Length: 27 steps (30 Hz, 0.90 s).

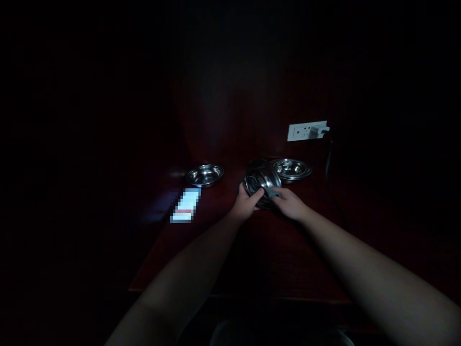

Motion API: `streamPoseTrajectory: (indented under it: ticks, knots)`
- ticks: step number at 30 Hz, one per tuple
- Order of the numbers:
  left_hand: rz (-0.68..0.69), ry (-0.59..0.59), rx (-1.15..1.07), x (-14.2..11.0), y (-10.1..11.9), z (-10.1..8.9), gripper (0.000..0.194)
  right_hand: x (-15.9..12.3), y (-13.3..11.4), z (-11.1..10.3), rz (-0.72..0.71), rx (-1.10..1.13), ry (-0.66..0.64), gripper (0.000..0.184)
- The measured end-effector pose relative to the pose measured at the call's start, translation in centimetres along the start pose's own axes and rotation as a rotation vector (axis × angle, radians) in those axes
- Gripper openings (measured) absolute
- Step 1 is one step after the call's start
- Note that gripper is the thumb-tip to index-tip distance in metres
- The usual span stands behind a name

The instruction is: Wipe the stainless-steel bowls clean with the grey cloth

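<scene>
A shiny metal bowl (260, 174) is held up tilted above the dark red table (284, 269). My left hand (247, 203) grips its near left rim, thumb on top and fingers partly hidden beneath. In my right hand (290, 203) is a grey-green cloth (271, 192), pressed against the bowl's near right side. Behind the bowl to the right sit stacked metal dishes (292, 169). Another shallow metal dish (206, 175) rests at the left.
A lit phone-like screen (185, 205), blurred into blocks, lies near the table's left edge. On the back wall is a white socket panel (299, 132) with a plug (320, 129) and a hanging cable (328, 158). Surroundings are very dark.
</scene>
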<state>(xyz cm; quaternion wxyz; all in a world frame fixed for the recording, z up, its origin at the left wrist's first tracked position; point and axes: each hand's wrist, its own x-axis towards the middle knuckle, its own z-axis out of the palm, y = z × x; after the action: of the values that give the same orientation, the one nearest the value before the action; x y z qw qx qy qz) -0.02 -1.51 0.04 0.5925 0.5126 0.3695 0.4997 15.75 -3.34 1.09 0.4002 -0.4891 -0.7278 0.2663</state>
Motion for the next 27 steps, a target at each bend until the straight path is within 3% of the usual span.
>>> streamPoseTrajectory:
  ticks: [7,14,22,27]
  knots:
    - [-0.003,0.022,0.014,0.1,0.1,0.3,0.063,0.2,-0.1,0.0,0.046,-0.006,0.054,0.029]
    - [-0.017,0.097,-0.003,0.4,0.3,0.5,0.056,0.1,-0.5,0.2,-0.027,-0.134,-0.022,0.025]
    - [-0.045,0.118,-0.005,0.9,0.0,-0.1,0.053,-0.1,-0.9,0.5,-0.082,-0.092,-0.069,0.022]
    - [-0.069,0.102,-0.075,1.0,-0.1,-0.4,0.050,0.3,-0.6,0.1,-0.056,0.003,0.022,0.019]
